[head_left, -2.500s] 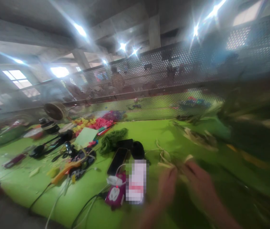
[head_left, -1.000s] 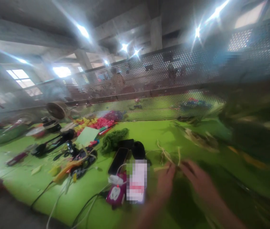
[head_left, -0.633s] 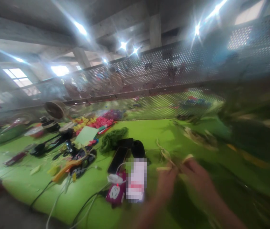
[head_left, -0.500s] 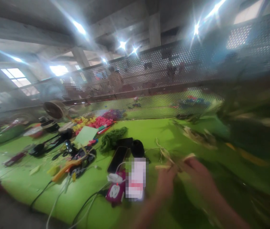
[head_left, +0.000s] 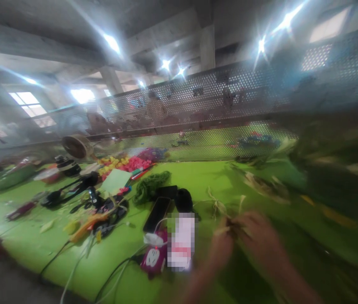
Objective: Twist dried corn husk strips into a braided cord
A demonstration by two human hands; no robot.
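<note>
My left hand [head_left: 222, 245] is pinched on a pale, dry strip of husk-like material [head_left: 219, 207] above the green table [head_left: 185, 173]. Close on its right, my right hand [head_left: 256, 232] has its fingers closed on the same bundle of strips. Thin ends stick out beyond the fingertips, away from me. Motion blurs both hands, so single fingers are hard to tell apart. Left of my left hand lie a blurred-out pale object [head_left: 181, 242], a black spool-like thing [head_left: 184, 200] and a dark phone [head_left: 157, 214].
Green yarn [head_left: 152, 185], pink and yellow pieces [head_left: 136, 163], an orange tool [head_left: 87, 227] with a cord and a purple device [head_left: 154, 258] lie leftward. More dry husks [head_left: 267, 185] lie at the right. A perforated screen [head_left: 194, 101] runs behind the table.
My hands have drawn closer together around the strips, and my right fingers have turned inward. One strip end now stands up beyond my right hand. The view has shifted slightly.
</note>
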